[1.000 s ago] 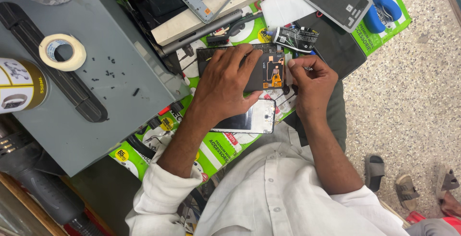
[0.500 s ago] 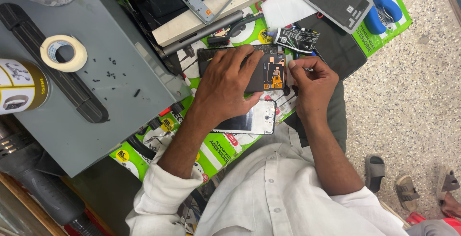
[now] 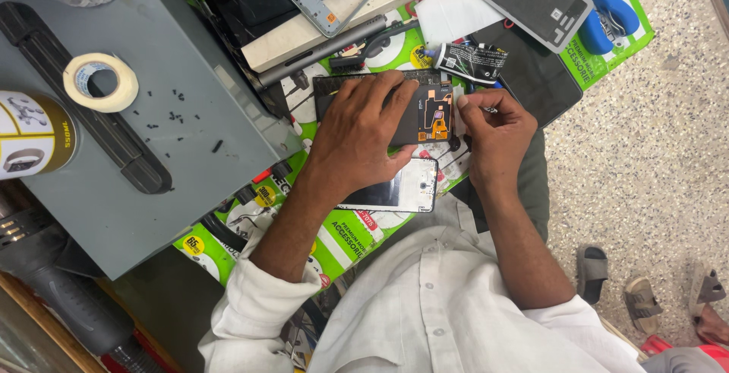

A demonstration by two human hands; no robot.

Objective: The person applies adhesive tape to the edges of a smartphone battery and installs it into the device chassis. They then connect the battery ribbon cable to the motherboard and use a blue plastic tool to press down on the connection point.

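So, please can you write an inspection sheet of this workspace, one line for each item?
Surface: green printed mat over the lap, grey metal case beside it.
Job's things: opened phone, black with an orange part.
Clutter: tape roll, small screws, white phone, grey back cover, blue tool.
Hands: left hand flat on the phone; right hand pinching at its edge.
Cables: nothing seen.
Surroundings: speckled floor, sandals.

Around the opened phone, a phone screen lies just below, a tape roll well left on the grey case, and a back cover above right.
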